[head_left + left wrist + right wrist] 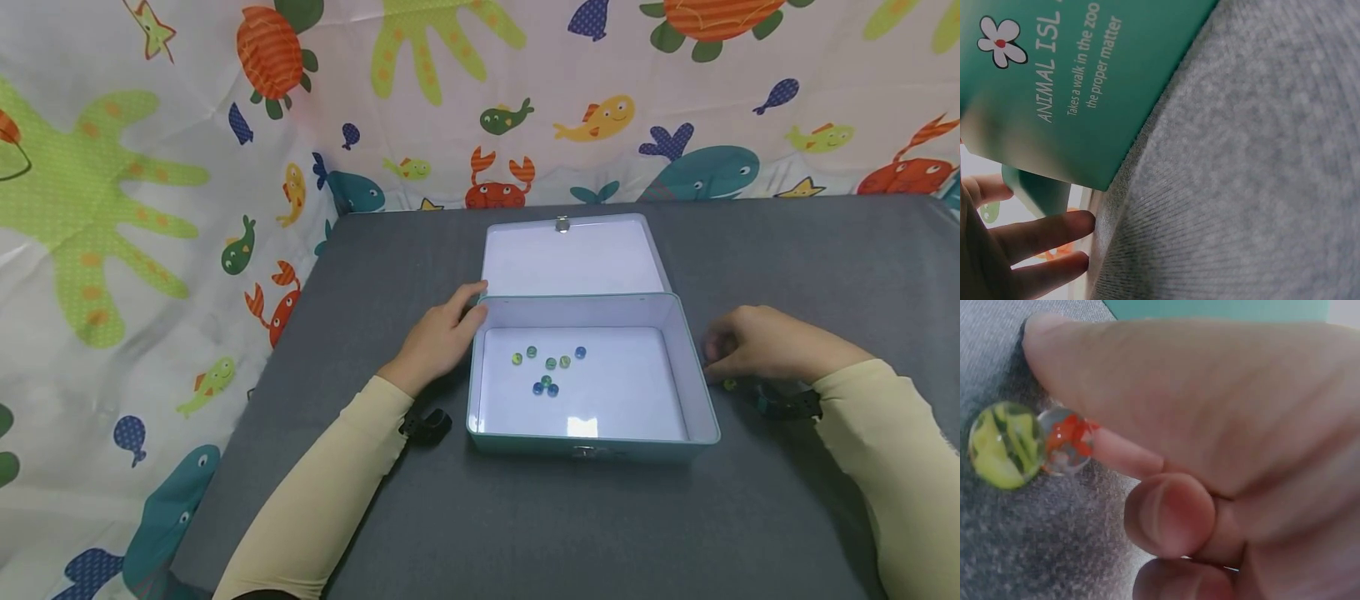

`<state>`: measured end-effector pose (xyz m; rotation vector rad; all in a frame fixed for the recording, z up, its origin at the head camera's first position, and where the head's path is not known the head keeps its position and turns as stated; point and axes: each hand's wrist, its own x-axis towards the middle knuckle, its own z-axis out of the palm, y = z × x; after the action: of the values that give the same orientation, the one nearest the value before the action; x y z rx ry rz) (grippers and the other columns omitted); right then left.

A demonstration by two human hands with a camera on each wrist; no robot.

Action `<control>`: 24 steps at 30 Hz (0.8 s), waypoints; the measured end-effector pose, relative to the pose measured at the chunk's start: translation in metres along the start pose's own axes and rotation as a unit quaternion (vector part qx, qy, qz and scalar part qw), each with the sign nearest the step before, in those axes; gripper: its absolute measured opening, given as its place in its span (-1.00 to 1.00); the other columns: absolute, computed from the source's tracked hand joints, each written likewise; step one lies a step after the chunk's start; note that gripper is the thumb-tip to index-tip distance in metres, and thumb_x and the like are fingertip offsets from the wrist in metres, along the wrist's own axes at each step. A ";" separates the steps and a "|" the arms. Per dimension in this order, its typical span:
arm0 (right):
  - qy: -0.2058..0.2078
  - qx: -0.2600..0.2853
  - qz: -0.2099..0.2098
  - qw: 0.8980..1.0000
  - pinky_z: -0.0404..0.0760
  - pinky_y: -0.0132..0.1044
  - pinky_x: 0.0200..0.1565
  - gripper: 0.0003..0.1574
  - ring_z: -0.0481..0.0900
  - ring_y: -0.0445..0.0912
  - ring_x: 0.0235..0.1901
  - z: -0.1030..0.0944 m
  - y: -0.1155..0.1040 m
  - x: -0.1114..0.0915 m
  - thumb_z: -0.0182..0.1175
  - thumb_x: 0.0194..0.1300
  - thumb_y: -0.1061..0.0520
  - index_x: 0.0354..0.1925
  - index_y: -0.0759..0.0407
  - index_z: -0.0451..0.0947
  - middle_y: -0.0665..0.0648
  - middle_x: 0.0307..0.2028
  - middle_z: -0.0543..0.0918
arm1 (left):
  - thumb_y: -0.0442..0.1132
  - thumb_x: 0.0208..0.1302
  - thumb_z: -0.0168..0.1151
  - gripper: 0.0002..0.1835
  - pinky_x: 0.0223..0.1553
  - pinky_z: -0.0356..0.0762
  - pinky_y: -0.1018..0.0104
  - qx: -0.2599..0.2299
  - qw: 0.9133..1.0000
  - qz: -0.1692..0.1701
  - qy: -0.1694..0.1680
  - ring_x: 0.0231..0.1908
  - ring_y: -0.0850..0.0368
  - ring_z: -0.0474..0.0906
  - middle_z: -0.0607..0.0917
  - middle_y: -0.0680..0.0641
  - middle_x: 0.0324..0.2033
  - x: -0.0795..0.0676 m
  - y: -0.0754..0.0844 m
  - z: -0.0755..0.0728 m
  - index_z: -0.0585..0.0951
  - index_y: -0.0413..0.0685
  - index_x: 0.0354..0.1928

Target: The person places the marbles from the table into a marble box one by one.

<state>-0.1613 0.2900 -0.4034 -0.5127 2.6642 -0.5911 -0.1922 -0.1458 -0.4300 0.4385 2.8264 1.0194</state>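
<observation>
An opened metal box (594, 451), white inside and green outside, has several small glass marbles (565, 362) on its floor. At its back left corner, my left hand (441, 337) touches the box and the raised lid (573, 254); in the left wrist view its fingers (1047, 234) extend loosely beside the green wall. Right of the box, my right hand (772, 343) is low over the cloth. Up close, its index fingertip is at a clear marble with a red-orange swirl (1067, 440), with the thumb extended nearby and other fingers loosely bent. A yellow-green marble (1007, 445) lies alongside.
Grey cloth (570, 525) covers the table. A curtain with printed sea animals (442, 125) hangs behind and along the left side. The lid leans back at the box's far edge, with a metal clasp (562, 223) at its top.
</observation>
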 end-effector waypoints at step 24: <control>0.033 0.022 0.024 0.999 0.47 -0.26 -0.50 -0.84 0.48 -0.13 -0.49 -0.016 -0.011 -0.011 0.49 0.25 0.11 -0.19 0.08 0.77 -0.03 -0.53 0.58 | 0.29 0.59 -0.22 -0.37 0.17 0.57 -0.16 0.000 1.000 0.001 0.001 0.22 0.00 0.61 0.61 -0.07 0.36 -0.001 0.002 0.000 0.30 0.38 0.59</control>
<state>-0.1558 0.2907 -0.3816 -0.4237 2.7096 -0.6622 -0.1911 -0.1450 -0.4285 0.4411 2.8279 1.0223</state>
